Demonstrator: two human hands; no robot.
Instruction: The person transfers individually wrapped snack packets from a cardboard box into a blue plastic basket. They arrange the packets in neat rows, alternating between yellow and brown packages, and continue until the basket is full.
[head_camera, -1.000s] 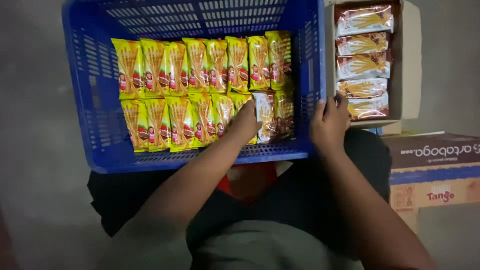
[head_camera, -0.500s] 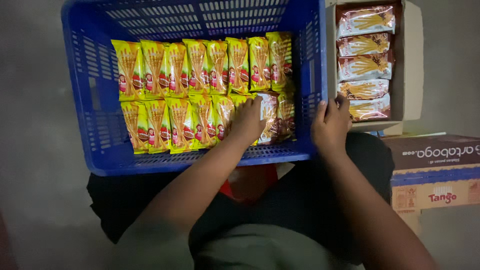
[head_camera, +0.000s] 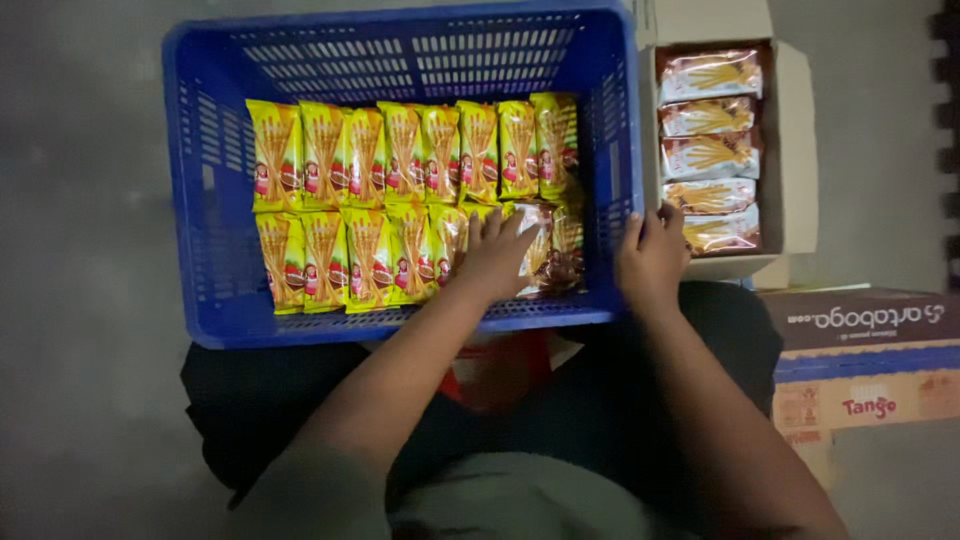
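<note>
Our left hand (head_camera: 497, 258) has spread flat since a moment ago, its grip open, pressing the brown snack packet (head_camera: 540, 250) into the near row of the blue crate (head_camera: 200, 200), right of centre frame. Our right hand (head_camera: 650, 255) is curled closed over the crate's right wall. Yellow packets (head_camera: 400, 150) fill both rows tightly. More brown packets wait in the cardboard box (head_camera: 795, 140), upper right; a printed carton (head_camera: 865, 350) sits lower right.

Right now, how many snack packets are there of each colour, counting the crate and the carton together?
Yellow packets: 14, all in the blue crate
Brown packets: 7 (2 in the crate, 5 in the carton)
Total: 21
</note>
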